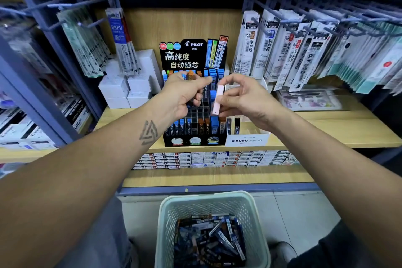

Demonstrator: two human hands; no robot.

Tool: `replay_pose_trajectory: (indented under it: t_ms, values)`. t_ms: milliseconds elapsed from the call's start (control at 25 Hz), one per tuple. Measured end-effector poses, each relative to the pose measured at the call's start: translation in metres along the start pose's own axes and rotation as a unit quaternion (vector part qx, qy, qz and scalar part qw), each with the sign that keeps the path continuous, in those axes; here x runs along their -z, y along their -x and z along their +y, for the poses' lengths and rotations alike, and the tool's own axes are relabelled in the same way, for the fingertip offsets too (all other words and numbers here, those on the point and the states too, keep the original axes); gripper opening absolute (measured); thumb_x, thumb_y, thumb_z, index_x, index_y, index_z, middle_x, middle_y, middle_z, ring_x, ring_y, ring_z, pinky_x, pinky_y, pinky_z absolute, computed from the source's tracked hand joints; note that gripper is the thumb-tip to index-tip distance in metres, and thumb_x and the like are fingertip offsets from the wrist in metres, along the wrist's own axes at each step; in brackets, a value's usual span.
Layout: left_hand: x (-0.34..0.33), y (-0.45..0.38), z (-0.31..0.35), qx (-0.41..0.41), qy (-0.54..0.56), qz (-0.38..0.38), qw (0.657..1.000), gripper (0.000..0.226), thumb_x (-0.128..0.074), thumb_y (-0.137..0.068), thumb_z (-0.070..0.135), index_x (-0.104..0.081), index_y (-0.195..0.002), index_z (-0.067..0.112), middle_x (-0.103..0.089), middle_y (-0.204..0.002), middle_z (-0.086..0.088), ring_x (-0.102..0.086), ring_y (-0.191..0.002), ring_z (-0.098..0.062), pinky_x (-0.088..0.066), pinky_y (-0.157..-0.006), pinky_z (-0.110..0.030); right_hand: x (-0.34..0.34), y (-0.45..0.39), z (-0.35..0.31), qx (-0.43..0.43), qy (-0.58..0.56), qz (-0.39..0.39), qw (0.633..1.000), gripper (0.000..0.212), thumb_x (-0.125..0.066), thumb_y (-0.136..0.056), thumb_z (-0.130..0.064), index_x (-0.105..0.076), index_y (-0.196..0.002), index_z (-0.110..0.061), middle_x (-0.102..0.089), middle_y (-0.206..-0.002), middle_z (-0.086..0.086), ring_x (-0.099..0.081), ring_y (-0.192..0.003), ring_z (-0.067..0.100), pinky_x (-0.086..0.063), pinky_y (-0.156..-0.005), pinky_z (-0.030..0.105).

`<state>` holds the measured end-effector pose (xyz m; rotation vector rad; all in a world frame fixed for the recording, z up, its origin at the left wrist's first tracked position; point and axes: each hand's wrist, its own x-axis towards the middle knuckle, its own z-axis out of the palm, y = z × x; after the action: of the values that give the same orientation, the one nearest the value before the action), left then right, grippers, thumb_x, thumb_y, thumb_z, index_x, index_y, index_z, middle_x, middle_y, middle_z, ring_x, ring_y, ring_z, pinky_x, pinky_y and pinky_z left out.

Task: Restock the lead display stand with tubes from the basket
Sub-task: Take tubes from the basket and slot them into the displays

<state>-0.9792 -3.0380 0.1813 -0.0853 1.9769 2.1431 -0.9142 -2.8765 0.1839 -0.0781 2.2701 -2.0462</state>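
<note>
1. The wooden shelf (326, 128) runs behind both my hands and carries everything at reaching height; hanging refill packs (304, 50) fill the pegs beyond my right hand, white boxes (126, 91) sit stacked beyond my left.
2. The basket (212, 202), one of it, stands on the floor below and between my forearms, close enough, I judge, that I can dip in without stepping away. It holds a loose heap of lead tubes (217, 237), too tangled to count.
3. The lead display stand (193, 124), also one, sits directly behind my hands. Its front row is filled with upright tubes, while several middle cells under my fingers look bare, which I take as the gap to fill.
4. My left hand (185, 93) is curled round a small bundle of tubes, an orange-capped tube (191, 75) poking out on top; how many it holds I cannot tell.
5. My right hand (243, 98) pinches one pale pink tube (218, 99) between thumb and fingertips, held nearly upright just in front of the stand, probably to read it or aim it at a cell.
</note>
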Motion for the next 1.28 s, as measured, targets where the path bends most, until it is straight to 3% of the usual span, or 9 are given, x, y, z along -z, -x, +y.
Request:
replay_pose_trajectory:
  t_ms: [160, 400, 640, 800, 920, 1080, 1280]
  values:
    - [-0.005, 0.007, -0.004, -0.008, -0.077, -0.043, 0.996, 0.028, -0.083, -0.080, 0.007, -0.055, -0.082, 0.014, -0.061, -0.062, -0.006, -0.042, -0.042, -0.011, -0.031, -0.037, -0.019, 0.010, -0.003, 0.005, -0.004, -0.003, 0.090, 0.996, 0.025, -0.069, -0.091, -0.002, -0.048, -0.103, -0.008, -0.074, -0.082, 0.022, -0.072, -0.067, 0.031, -0.057, -0.055, 0.030]
    - [-0.012, 0.020, -0.004, -0.058, -0.182, -0.104, 0.976, 0.028, -0.085, -0.076, 0.004, -0.065, -0.096, 0.008, -0.061, -0.063, -0.007, -0.043, -0.040, -0.009, -0.034, -0.036, -0.019, 0.017, -0.002, 0.009, -0.003, -0.040, 0.110, 0.993, 0.032, -0.075, -0.086, -0.003, -0.049, -0.106, -0.004, -0.073, -0.076, 0.022, -0.071, -0.060, 0.027, -0.060, -0.057, 0.029]
    - [-0.012, 0.015, -0.003, -0.007, -0.091, -0.132, 0.987, 0.019, -0.072, -0.085, -0.004, -0.068, -0.099, 0.008, -0.061, -0.068, -0.012, -0.043, -0.041, -0.010, -0.031, -0.036, -0.019, 0.025, -0.002, 0.011, 0.008, -0.066, 0.093, 0.993, 0.027, -0.069, -0.088, 0.003, -0.062, -0.114, 0.004, -0.071, -0.087, 0.021, -0.068, -0.070, 0.028, -0.054, -0.058, 0.028]
    - [-0.017, 0.016, -0.006, 0.011, -0.081, -0.169, 0.982, 0.017, -0.065, -0.087, -0.006, -0.065, -0.096, 0.008, -0.059, -0.065, -0.011, -0.041, -0.040, -0.009, -0.029, -0.035, -0.018, 0.026, -0.003, 0.011, 0.015, -0.046, 0.089, 0.995, 0.030, -0.070, -0.084, 0.006, -0.073, -0.110, -0.006, -0.075, -0.092, 0.016, -0.066, -0.076, 0.025, -0.052, -0.075, 0.039]
    - [-0.020, 0.017, -0.006, 0.013, -0.082, -0.160, 0.984, 0.011, -0.071, -0.087, 0.000, -0.064, -0.091, 0.008, -0.068, -0.072, -0.012, -0.041, -0.042, -0.009, -0.031, -0.035, -0.019, 0.026, 0.002, 0.007, 0.011, 0.006, 0.060, 0.998, 0.032, -0.060, -0.092, 0.003, -0.073, -0.117, -0.013, -0.075, -0.095, 0.010, -0.067, -0.075, 0.017, -0.057, -0.066, 0.031]
    - [-0.019, 0.013, -0.007, 0.021, -0.084, -0.125, 0.988, 0.011, -0.075, -0.085, 0.001, -0.068, -0.091, 0.006, -0.067, -0.071, -0.010, -0.042, -0.043, -0.009, -0.031, -0.036, -0.019, 0.027, 0.008, 0.010, 0.030, 0.057, 0.008, 0.998, 0.037, -0.069, -0.090, 0.000, -0.058, -0.124, -0.007, -0.063, -0.088, 0.016, -0.066, -0.060, 0.026, -0.052, -0.048, 0.029]
    - [-0.025, 0.011, -0.008, 0.000, -0.107, -0.088, 0.990, 0.016, -0.077, -0.080, -0.004, -0.068, -0.085, 0.009, -0.062, -0.062, -0.008, -0.043, -0.041, -0.011, -0.030, -0.037, -0.019, 0.044, 0.003, 0.017, -0.012, -0.103, 0.107, 0.989, 0.022, -0.065, -0.086, 0.013, -0.063, -0.108, 0.010, -0.071, -0.089, 0.027, -0.072, -0.069, 0.024, -0.061, -0.068, 0.025]
